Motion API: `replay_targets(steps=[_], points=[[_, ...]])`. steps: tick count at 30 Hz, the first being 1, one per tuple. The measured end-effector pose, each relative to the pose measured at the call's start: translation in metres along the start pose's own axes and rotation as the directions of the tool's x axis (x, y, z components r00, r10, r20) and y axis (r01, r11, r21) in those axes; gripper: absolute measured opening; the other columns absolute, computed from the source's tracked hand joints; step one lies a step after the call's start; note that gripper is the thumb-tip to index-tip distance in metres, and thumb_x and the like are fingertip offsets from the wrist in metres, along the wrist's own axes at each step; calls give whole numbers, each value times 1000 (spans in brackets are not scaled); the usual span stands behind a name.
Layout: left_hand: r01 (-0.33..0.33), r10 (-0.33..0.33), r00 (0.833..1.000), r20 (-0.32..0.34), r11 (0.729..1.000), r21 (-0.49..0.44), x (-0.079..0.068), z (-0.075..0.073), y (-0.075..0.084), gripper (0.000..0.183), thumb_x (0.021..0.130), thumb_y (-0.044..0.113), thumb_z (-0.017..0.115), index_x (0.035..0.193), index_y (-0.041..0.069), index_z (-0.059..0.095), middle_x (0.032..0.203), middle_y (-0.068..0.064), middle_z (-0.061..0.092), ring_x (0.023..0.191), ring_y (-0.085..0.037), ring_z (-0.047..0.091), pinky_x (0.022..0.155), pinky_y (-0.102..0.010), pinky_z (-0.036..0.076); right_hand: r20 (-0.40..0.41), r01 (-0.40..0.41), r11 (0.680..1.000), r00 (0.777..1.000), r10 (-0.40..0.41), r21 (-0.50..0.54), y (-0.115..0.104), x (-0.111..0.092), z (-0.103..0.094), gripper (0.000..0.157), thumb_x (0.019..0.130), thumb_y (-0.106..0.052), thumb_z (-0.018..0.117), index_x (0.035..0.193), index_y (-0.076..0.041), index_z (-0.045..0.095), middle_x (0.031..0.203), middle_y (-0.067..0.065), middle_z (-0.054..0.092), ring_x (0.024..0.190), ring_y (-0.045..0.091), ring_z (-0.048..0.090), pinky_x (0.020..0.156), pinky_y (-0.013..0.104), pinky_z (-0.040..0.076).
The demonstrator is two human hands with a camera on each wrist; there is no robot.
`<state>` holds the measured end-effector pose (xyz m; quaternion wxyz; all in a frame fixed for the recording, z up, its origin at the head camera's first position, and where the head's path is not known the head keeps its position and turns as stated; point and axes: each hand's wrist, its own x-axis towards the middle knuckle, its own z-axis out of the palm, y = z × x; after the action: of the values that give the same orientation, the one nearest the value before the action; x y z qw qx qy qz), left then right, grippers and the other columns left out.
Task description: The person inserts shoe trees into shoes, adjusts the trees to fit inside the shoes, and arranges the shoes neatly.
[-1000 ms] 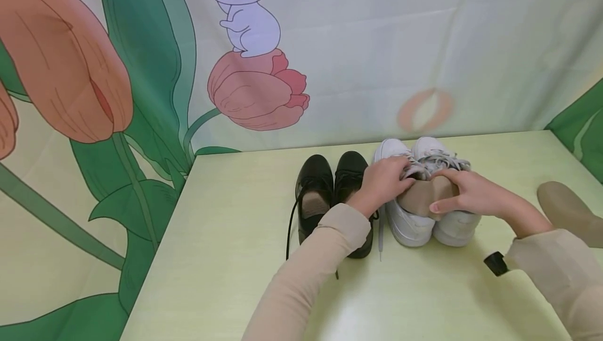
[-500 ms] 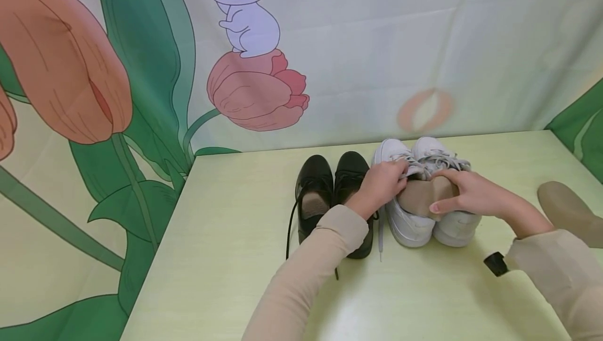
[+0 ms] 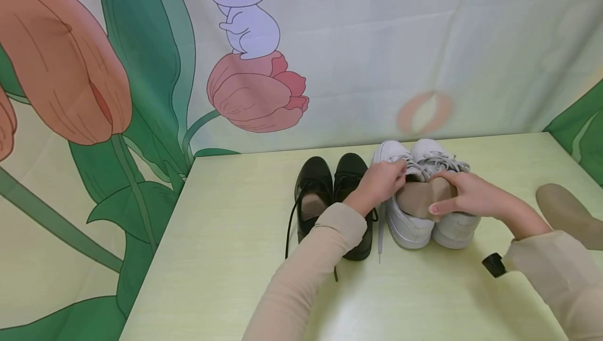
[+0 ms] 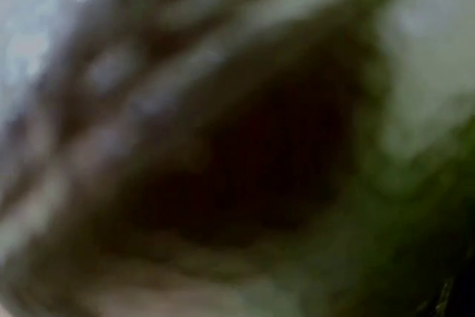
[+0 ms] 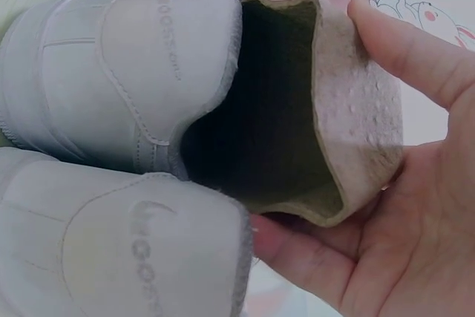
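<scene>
A pair of white lace-up sneakers stands side by side, toes to the back. At the left white sneaker [image 3: 411, 232], my left hand [image 3: 379, 183] pinches the tongue by the laces, fingers curled. The left wrist view is a dark blur with pale strips. My right hand [image 3: 476, 194] grips a brown moulded-pulp shoe insert [image 3: 414, 200] between thumb and fingers. Its front end lies in the left sneaker's opening. In the right wrist view the insert's hollow heel end [image 5: 360, 109] stands out past the heel, and the right white sneaker [image 5: 126, 235] lies beside it.
Black lace-up shoes [image 3: 314, 179] stand left of the white pair, a brown insert showing inside one. Another brown pulp insert [image 3: 565, 215] lies on the pale green table [image 3: 226, 226] at the right. A printed cloth [image 3: 358, 58] hangs behind the table.
My left fingers and thumb have closed in tighter on the left sneaker's tongue, and that hand has shifted slightly left. The right hand and its insert stay where they were.
</scene>
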<state>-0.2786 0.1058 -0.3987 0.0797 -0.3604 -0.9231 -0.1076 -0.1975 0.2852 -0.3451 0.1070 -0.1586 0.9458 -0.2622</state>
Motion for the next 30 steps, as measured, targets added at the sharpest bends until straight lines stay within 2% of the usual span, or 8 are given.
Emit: replay_targets(steps=[11, 15, 21, 26, 30], points=[[-11, 10, 1000, -13, 996, -94, 1, 2, -5, 8, 89, 19, 50, 83, 15, 54, 62, 7, 40, 59, -8, 41, 56, -16, 31, 20, 1, 1000, 1000, -1, -7, -1, 6, -4, 59, 75, -40, 66, 115, 0, 50, 112, 19, 56, 106, 34, 50, 82, 49, 40], [-8, 7, 1000, -2, 995, -103, 1, 2, -5, 9, 90, 21, 49, 85, 16, 55, 62, 7, 41, 60, -7, 42, 57, -16, 32, 41, -14, 1000, 999, 13, 1, -2, 10, -6, 58, 74, -40, 66, 114, 0, 50, 111, 18, 56, 105, 34, 50, 82, 48, 40], [-3, 6, 1000, 26, 994, -109, 2, 1, -5, 11, 91, 24, 48, 88, 16, 55, 63, 8, 43, 61, -7, 44, 58, -16, 34, 48, -16, 999, 999, 18, -36, -5, 18, -8, 63, 74, -39, 66, 115, 6, 48, 110, 19, 56, 104, 35, 50, 83, 48, 40], [3, 1, 999, 36, 994, -111, 2, 1, -5, 10, 90, 25, 49, 88, 16, 55, 64, 7, 44, 62, -7, 45, 58, -16, 34, 43, -12, 999, 999, 13, -38, -6, 23, -9, 56, 73, -38, 67, 108, 3, 52, 101, 14, 59, 96, 30, 53, 79, 44, 42], [11, -7, 999, 34, 992, -124, 2, 1, -6, 10, 90, 25, 50, 89, 17, 56, 66, 7, 46, 63, -8, 46, 59, -16, 34, 53, -24, 999, 998, 25, -22, -5, 24, -9, 60, 73, -39, 67, 113, 3, 50, 106, 17, 57, 100, 33, 51, 80, 46, 41]])
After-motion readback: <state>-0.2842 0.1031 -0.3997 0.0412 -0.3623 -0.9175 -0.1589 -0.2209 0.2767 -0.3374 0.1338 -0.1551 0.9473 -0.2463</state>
